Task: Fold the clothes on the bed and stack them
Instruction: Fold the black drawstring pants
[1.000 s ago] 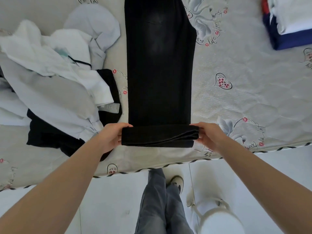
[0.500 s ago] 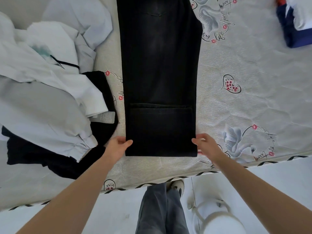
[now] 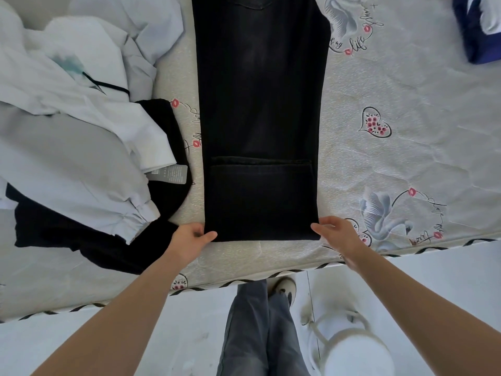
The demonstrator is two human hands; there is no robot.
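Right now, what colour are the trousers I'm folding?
Black, slightly faded, seen in the head view: trousers.

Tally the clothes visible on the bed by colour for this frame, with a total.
Black: 2, the trousers and a black garment under the pile
White or pale grey: at least 2, heaped, exact count unclear
Navy and white: 1 stack, pieces uncountable
Total: at least 5

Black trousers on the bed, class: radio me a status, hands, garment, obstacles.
Left hand pinching trousers near corner; right hand open at other corner. Hem folded up once. Unfolded pile lies left, apart.
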